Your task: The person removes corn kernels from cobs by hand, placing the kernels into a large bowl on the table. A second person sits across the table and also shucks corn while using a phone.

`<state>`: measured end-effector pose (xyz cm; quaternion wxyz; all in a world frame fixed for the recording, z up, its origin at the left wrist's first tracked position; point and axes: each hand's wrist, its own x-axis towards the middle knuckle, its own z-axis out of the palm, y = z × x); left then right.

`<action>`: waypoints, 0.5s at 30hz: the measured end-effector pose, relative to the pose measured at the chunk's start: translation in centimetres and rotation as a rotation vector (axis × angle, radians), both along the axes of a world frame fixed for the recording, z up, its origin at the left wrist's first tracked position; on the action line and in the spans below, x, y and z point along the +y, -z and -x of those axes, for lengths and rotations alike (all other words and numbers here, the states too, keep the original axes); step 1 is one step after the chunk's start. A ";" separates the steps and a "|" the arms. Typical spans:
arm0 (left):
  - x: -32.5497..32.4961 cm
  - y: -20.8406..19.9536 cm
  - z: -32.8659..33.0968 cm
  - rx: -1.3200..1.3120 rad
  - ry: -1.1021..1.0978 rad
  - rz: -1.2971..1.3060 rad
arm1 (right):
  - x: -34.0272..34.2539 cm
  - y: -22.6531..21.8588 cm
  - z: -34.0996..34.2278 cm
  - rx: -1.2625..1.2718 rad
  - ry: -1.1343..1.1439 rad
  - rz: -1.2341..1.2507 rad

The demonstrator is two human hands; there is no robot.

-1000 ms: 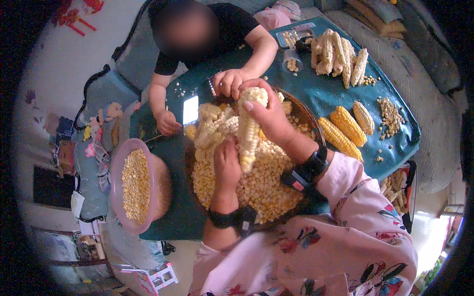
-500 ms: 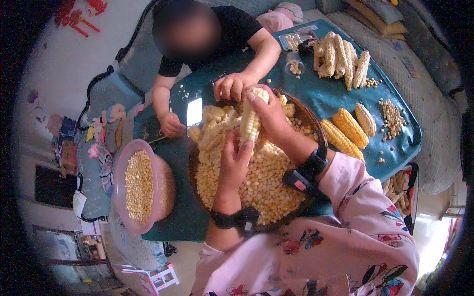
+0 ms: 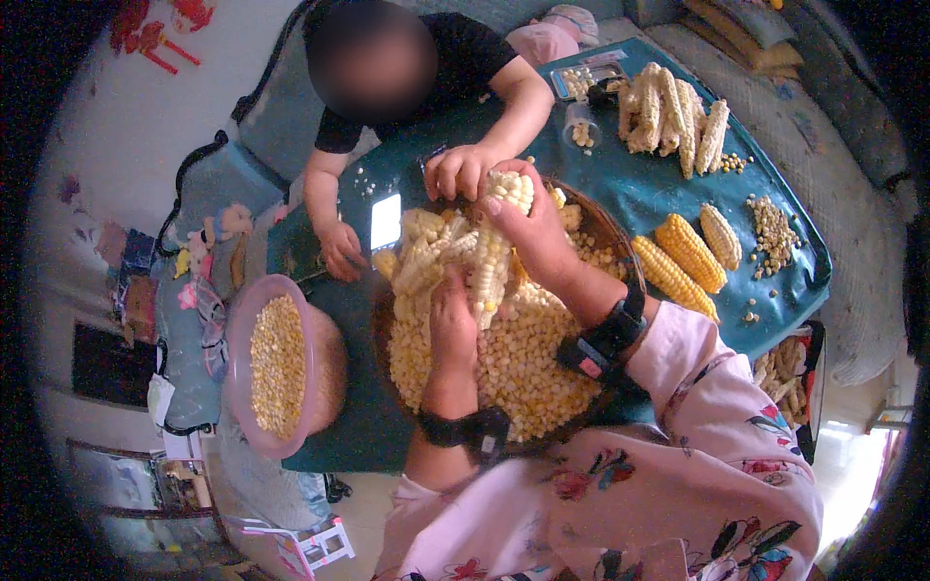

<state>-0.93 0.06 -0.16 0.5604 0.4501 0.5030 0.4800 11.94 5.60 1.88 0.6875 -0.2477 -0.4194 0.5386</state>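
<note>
A pale corn cob (image 3: 492,269) stands tilted over a round brown basket (image 3: 625,232), many of its kernels still on. My right hand (image 3: 531,230) is closed around its upper part, thumb lying across the front. Beside the cob's lower end is my left hand (image 3: 453,324); its fingers are mostly hidden, so I cannot tell whether they grip it. Loose pale-yellow kernels (image 3: 528,387) fill the near part of the basket. Stripped cobs (image 3: 426,247) lie heaped in its far left part.
Across the table a person's hand (image 3: 465,172) rests near the basket's far rim. A pink basin (image 3: 329,363) of kernels stands left. Yellow corn cobs (image 3: 690,254) and loose kernels (image 3: 772,228) lie right, with stripped cobs (image 3: 668,116) piled at the far right.
My left hand has slid down and left along the cob, and its thumb no longer lies across the cob's front. My right hand still holds the upper part.
</note>
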 end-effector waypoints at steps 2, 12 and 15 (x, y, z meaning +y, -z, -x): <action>0.4 1.3 0.6 -0.102 -0.019 -0.040 | 0.3 0.2 0.6 0.026 0.014 0.025; -0.6 -1.2 -0.1 0.063 0.187 -0.192 | 0.3 0.5 0.3 -0.049 0.028 0.080; -0.6 -0.9 0.3 0.059 0.185 -0.115 | 0.9 1.0 0.5 -0.010 -0.004 0.099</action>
